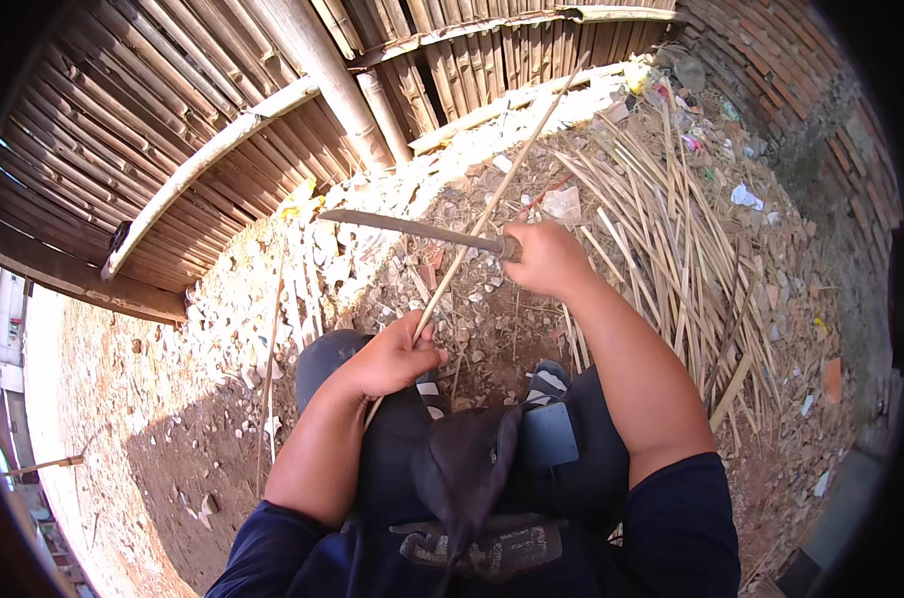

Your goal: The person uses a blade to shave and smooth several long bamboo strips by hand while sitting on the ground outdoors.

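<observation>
Slantwise, the thin stick [500, 190] runs through the left grip [394, 359], mostly beyond it.

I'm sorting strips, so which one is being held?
The long strip in the left hand, crossing the knife in view; the piled strips at right lie ungripped.

No lettering can be read for certain. At six o'clock, the dark blue shirt [611, 568] bears a worn print [480, 550] across its front; the small marks toward the print's three o'clock side are too faint to make out.
</observation>
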Demonstrator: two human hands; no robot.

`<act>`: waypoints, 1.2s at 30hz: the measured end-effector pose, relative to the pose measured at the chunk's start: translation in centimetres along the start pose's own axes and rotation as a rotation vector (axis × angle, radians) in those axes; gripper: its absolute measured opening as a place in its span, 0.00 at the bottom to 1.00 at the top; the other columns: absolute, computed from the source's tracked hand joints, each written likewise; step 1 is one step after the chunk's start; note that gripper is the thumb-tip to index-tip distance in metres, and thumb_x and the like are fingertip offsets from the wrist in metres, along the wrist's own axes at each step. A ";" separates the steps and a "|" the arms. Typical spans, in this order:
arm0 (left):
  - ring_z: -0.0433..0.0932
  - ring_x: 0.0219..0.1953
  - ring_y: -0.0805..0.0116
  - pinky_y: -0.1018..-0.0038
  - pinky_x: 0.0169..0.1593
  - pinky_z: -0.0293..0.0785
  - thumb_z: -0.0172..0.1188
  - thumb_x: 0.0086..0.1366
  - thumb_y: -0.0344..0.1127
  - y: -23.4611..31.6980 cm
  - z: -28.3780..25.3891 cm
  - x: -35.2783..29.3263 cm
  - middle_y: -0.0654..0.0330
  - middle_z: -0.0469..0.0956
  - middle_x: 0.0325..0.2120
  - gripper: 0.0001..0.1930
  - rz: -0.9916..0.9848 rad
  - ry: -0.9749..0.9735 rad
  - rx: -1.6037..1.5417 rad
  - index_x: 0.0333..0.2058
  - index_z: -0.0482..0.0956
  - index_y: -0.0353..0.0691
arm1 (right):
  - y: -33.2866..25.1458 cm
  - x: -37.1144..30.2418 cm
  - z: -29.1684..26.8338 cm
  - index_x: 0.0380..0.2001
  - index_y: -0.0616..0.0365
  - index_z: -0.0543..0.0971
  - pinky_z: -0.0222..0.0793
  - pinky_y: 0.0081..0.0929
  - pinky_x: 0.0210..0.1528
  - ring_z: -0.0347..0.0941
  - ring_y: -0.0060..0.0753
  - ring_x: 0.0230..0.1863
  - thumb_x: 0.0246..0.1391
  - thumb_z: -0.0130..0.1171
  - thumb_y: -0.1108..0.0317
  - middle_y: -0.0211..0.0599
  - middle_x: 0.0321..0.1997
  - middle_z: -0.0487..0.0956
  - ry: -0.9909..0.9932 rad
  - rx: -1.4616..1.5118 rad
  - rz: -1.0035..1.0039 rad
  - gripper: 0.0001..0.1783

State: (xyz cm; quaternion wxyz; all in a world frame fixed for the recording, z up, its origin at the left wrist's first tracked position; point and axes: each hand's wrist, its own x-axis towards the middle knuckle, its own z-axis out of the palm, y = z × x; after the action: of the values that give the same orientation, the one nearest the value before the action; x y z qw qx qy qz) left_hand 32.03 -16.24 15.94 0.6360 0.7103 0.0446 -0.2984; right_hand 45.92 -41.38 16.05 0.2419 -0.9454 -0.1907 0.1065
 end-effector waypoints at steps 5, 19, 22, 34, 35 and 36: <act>0.61 0.22 0.83 0.79 0.25 0.59 0.64 0.66 0.26 1.3 0.5 0.1 0.72 0.64 0.22 0.15 0.007 -0.026 0.013 0.34 0.63 0.45 | 2.7 0.5 -0.3 0.50 0.56 0.82 0.78 0.45 0.44 0.82 0.56 0.38 0.46 0.67 0.62 0.54 0.34 0.84 0.174 0.073 0.109 0.25; 0.62 0.16 0.83 0.80 0.20 0.56 0.66 0.66 0.27 -0.1 -0.2 0.0 0.72 0.65 0.19 0.16 0.082 -0.079 -0.070 0.34 0.63 0.47 | 2.8 0.5 -0.4 0.42 0.48 0.83 0.76 0.49 0.45 0.81 0.56 0.41 0.50 0.65 0.60 0.50 0.36 0.84 0.174 -0.040 0.001 0.15; 0.61 0.16 0.83 0.80 0.20 0.55 0.66 0.66 0.27 0.3 -0.1 -0.1 0.72 0.64 0.19 0.16 0.061 -0.075 -0.041 0.35 0.63 0.48 | 4.1 1.3 -0.3 0.41 0.54 0.83 0.76 0.46 0.45 0.82 0.53 0.41 0.50 0.65 0.60 0.50 0.36 0.85 0.250 0.236 0.196 0.16; 0.56 0.18 0.81 0.79 0.22 0.50 0.53 0.77 0.44 1.0 1.0 -1.4 0.73 0.59 0.20 0.09 -0.139 -0.180 -0.158 0.42 0.67 0.47 | 2.3 -0.5 -1.1 0.45 0.61 0.80 0.61 0.17 0.20 0.66 0.14 0.17 0.60 0.68 0.62 0.32 0.36 0.85 0.161 1.282 0.070 0.17; 0.56 0.18 0.81 0.79 0.22 0.50 0.53 0.77 0.44 1.0 1.0 -1.4 0.73 0.59 0.20 0.09 -0.139 -0.181 -0.152 0.42 0.67 0.47 | 2.4 -0.7 -1.3 0.45 0.61 0.80 0.62 0.17 0.21 0.66 0.14 0.18 0.60 0.68 0.63 0.34 0.38 0.85 0.120 1.371 0.055 0.16; 0.56 0.19 0.81 0.78 0.22 0.51 0.53 0.78 0.44 1.0 1.0 -1.6 0.73 0.59 0.20 0.09 -0.135 -0.187 -0.166 0.42 0.67 0.47 | 2.2 -0.8 -1.5 0.45 0.61 0.80 0.62 0.17 0.21 0.66 0.14 0.18 0.60 0.68 0.63 0.34 0.38 0.85 0.125 1.377 0.053 0.16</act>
State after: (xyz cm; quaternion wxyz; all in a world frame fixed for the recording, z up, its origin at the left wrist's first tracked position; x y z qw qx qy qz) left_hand 30.81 -16.82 17.60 0.6724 0.6198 0.0574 -0.4006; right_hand 46.31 -44.13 16.37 0.7948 -0.5854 -0.0424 0.1546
